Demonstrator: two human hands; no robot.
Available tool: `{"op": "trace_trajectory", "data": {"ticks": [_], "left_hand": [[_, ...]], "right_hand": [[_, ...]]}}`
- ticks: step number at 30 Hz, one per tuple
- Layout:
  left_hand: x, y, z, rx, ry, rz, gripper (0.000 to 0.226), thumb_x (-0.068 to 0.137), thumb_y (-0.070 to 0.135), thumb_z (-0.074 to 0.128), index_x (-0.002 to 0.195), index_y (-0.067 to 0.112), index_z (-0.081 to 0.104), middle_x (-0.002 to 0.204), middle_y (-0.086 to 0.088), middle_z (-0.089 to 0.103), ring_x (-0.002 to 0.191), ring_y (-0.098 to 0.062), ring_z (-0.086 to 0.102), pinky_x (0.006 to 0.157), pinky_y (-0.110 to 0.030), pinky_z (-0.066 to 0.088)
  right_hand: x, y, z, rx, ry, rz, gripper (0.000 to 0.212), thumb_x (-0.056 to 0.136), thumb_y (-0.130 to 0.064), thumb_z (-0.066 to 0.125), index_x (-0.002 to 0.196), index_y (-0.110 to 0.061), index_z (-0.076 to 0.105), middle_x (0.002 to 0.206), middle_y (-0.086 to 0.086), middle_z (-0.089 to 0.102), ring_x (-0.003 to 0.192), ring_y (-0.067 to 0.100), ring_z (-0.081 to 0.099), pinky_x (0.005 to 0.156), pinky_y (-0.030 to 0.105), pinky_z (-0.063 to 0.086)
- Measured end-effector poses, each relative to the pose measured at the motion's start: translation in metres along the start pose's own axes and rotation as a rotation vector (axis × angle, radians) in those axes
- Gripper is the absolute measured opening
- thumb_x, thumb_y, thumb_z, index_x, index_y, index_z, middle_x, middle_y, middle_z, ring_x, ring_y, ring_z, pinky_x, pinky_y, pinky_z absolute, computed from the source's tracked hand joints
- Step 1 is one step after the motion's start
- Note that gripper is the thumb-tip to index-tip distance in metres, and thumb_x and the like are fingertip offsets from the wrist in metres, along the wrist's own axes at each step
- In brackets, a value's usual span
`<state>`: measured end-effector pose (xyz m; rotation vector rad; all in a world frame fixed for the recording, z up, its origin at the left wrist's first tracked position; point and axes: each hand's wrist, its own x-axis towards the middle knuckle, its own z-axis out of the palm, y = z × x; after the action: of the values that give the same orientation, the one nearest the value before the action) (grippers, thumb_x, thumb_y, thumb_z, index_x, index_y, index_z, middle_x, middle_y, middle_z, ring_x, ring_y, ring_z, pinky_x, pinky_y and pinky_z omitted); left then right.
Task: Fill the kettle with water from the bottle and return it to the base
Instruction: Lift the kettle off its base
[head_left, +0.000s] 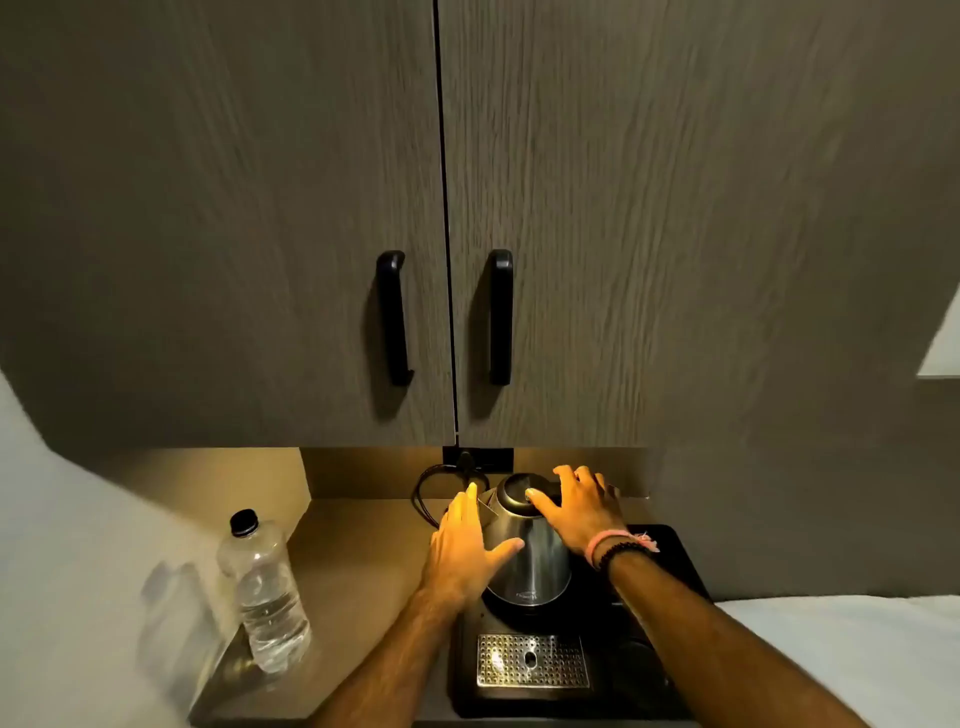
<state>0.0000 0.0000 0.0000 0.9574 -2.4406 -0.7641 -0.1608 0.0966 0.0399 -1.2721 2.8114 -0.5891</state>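
Note:
A steel kettle (535, 561) with a black lid stands on its base at the back of a black tray (680, 561). My left hand (465, 545) lies flat against the kettle's left side, fingers straight, thumb across the front. My right hand (579, 506) wraps the handle on the right, with its thumb resting on the lid. The handle itself is hidden under that hand. A clear plastic water bottle (265, 592) with a black cap on stands upright on the counter to the left, partly filled.
Two cupboard doors with black handles (501, 317) hang low over the counter (358, 561). A black cord (426, 493) loops behind the kettle to a wall socket. A perforated metal drip grate (532, 660) sits in the tray's front. A wall closes the left side.

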Motion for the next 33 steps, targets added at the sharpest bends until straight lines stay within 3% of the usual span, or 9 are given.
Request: {"op": "trace_trajectory", "data": {"ticks": [3,8,12,17,19,22,28,31,33], "left_hand": [[0.017,0.001,0.009,-0.173,-0.032,-0.140,0.128,0.064,0.069,0.076,0.156,0.016,0.005,0.159,-0.008,0.026,0.144,-0.025,0.029,0.111,-0.042,0.036],[0.031,-0.002,0.029,-0.345,-0.081,-0.260,0.148,0.044,0.073,0.084,0.156,0.019,0.003,0.160,-0.008,0.025,0.145,-0.027,0.026,0.113,-0.046,0.035],[0.033,-0.003,0.043,-0.434,-0.045,-0.286,0.146,0.036,0.073,0.085,0.154,0.020,0.017,0.151,-0.005,0.042,0.137,-0.025,0.041,0.107,-0.045,0.043],[0.031,-0.003,0.049,-0.501,-0.012,-0.311,0.129,0.039,0.064,0.088,0.144,0.021,0.028,0.138,-0.005,0.053,0.124,-0.023,0.051,0.098,-0.042,0.050],[0.032,-0.003,0.049,-0.526,-0.022,-0.328,0.131,0.038,0.062,0.090,0.145,0.022,0.026,0.140,-0.005,0.051,0.124,-0.024,0.050,0.097,-0.041,0.050],[0.032,-0.002,0.049,-0.552,-0.032,-0.333,0.144,0.031,0.065,0.092,0.148,0.025,0.018,0.144,-0.005,0.046,0.129,-0.025,0.047,0.102,-0.043,0.047],[0.030,0.000,0.054,-0.554,-0.021,-0.320,0.139,0.031,0.063,0.092,0.143,0.031,0.014,0.141,-0.004,0.045,0.128,-0.026,0.045,0.102,-0.043,0.045],[0.030,-0.003,0.054,-0.559,0.022,-0.306,0.130,0.032,0.063,0.091,0.136,0.035,0.019,0.135,0.000,0.049,0.124,-0.023,0.049,0.100,-0.041,0.047],[0.029,0.003,0.053,-0.559,0.037,-0.300,0.132,0.031,0.065,0.091,0.138,0.032,0.021,0.135,-0.001,0.050,0.123,-0.024,0.050,0.100,-0.044,0.048]], "right_hand": [[0.023,-0.003,0.006,0.127,-0.128,0.124,0.080,0.078,-0.076,0.048,0.131,-0.017,0.049,0.136,0.012,0.051,0.126,0.032,0.044,0.103,0.049,0.041],[0.045,-0.003,0.018,0.099,-0.248,0.194,0.097,0.065,-0.085,0.052,0.130,-0.013,0.053,0.142,0.017,0.044,0.131,0.037,0.038,0.102,0.054,0.041],[0.051,-0.002,0.023,0.139,-0.205,0.150,0.070,0.071,-0.072,0.058,0.106,-0.012,0.061,0.127,0.013,0.051,0.115,0.033,0.047,0.092,0.047,0.046],[0.048,0.002,0.022,0.254,-0.121,0.132,0.056,0.083,-0.062,0.051,0.084,-0.009,0.066,0.098,0.012,0.062,0.088,0.027,0.056,0.074,0.034,0.042],[0.049,0.003,0.016,0.329,-0.153,0.158,0.056,0.094,-0.052,0.041,0.092,-0.004,0.069,0.098,0.019,0.067,0.088,0.033,0.058,0.073,0.032,0.037],[0.054,0.023,0.013,0.518,-0.176,0.225,0.045,0.104,-0.030,0.029,0.122,-0.001,0.057,0.123,0.023,0.061,0.112,0.039,0.055,0.085,0.036,0.036],[0.044,0.043,0.019,0.596,-0.214,0.248,0.033,0.102,-0.034,0.033,0.091,-0.021,0.060,0.095,0.001,0.058,0.085,0.021,0.051,0.082,0.034,0.036],[0.048,0.039,0.019,0.629,-0.221,0.238,0.031,0.103,-0.032,0.032,0.109,-0.018,0.059,0.105,0.002,0.054,0.092,0.021,0.049,0.079,0.032,0.036],[0.048,0.040,0.014,0.714,-0.191,0.188,0.028,0.103,-0.036,0.034,0.120,-0.026,0.053,0.115,0.000,0.052,0.103,0.021,0.049,0.089,0.037,0.036]]}}
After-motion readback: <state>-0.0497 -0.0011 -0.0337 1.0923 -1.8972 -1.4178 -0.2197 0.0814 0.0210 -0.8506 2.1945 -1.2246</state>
